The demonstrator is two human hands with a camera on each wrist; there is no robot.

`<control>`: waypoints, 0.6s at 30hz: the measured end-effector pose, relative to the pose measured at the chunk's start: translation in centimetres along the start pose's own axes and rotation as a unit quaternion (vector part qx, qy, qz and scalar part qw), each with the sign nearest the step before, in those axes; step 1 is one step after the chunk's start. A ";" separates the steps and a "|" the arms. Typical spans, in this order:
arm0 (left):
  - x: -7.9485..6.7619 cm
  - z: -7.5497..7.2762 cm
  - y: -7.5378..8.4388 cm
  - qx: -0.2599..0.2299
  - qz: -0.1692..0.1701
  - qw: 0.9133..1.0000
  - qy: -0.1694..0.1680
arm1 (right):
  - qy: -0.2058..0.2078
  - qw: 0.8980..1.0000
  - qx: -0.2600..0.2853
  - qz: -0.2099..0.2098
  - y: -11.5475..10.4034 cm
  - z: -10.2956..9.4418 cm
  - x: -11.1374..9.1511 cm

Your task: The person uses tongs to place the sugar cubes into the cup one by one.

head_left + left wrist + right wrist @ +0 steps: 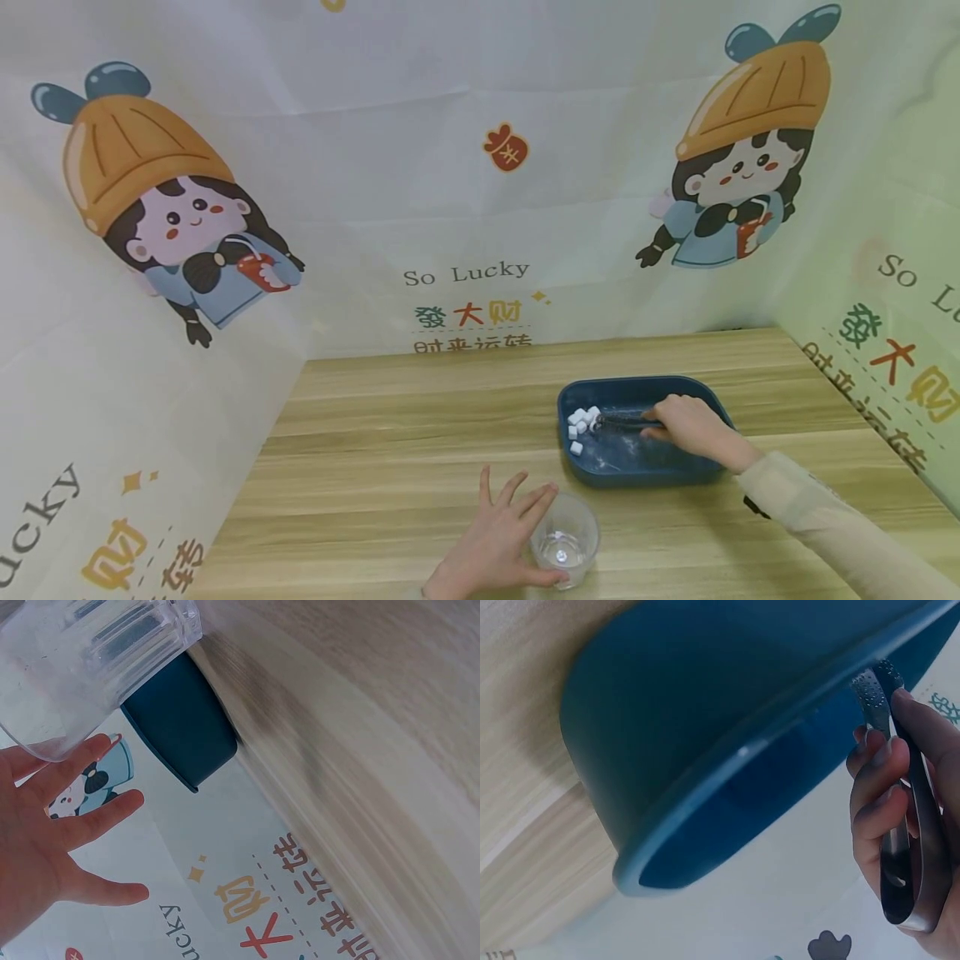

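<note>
My right hand (688, 427) grips small metal tongs (922, 847), fingers on one arm and thumb on the other. The tips of the tongs reach into a dark blue tray (637, 480), right at a cluster of small white cubes (577, 418) at its left end. One more cube (576, 448) lies a little nearer the front wall. In front of the tray, my left hand (495, 537) holds a clear cup (577, 533) between thumb and forefinger, the other fingers spread. The cup stands upright on the table; its ribbed lower part shows in the left wrist view.
The wood-grain table (390, 433) runs back to a printed white cloth (360, 208), which also rises at both sides. The near left corner of the tray is close to the cup. The right forearm crosses the table's right side.
</note>
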State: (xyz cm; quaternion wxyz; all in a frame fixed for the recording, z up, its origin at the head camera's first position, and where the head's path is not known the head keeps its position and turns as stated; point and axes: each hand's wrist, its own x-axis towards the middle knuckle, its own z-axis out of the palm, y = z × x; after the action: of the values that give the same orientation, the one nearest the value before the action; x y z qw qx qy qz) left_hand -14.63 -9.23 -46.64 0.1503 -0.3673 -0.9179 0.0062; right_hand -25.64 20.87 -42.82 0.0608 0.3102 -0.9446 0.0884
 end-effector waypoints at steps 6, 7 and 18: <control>0.0 0.0 0.0 -0.004 -0.001 1.000 -0.002 | 0.002 1.000 0.008 0.013 0.2 -0.6 -0.1; 0.0 0.0 0.0 -0.005 -0.001 1.000 -0.001 | 0.004 1.000 0.009 0.012 0.2 -0.7 -0.2; 0.0 0.0 0.0 0.002 0.000 1.000 0.004 | 0.016 1.000 0.026 -0.006 -0.1 -3.3 -0.3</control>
State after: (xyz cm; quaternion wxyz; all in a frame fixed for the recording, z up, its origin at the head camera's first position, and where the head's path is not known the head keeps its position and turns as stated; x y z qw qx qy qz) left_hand -14.62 -9.27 -46.67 0.1548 -0.3672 -0.9172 0.0063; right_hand -25.12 21.64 -39.59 0.0681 0.3161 -0.9390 0.1176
